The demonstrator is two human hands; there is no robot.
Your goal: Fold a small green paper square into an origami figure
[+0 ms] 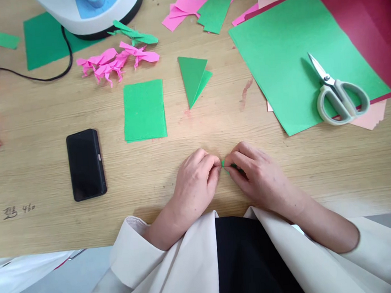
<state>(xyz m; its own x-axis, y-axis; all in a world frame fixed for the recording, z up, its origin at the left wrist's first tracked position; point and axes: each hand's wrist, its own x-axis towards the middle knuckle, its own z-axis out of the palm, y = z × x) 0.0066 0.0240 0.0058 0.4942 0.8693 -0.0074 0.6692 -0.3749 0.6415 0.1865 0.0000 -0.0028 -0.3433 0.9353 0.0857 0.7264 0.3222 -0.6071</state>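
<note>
Between my fingertips, near the table's front edge, is a small piece of green paper (pixel 223 163), mostly hidden by the fingers. My left hand (pixel 198 178) pinches its left end, and my right hand (pixel 256 173) is closed on its right part. The two hands nearly touch. Farther back lie a stack of green paper squares (pixel 144 110) and a folded green triangle (pixel 194 79) with a flap sticking out on its right. Pink folded paper figures (pixel 116 64) sit at the back left, beside a green folded figure (pixel 135 35).
Scissors (pixel 338 92) rest on large green sheets (pixel 286 58) at the right, over dark red sheets (pixel 358 30). A black phone (pixel 86 165) lies at the left. A white base (pixel 93 14) with a cable stands at the back.
</note>
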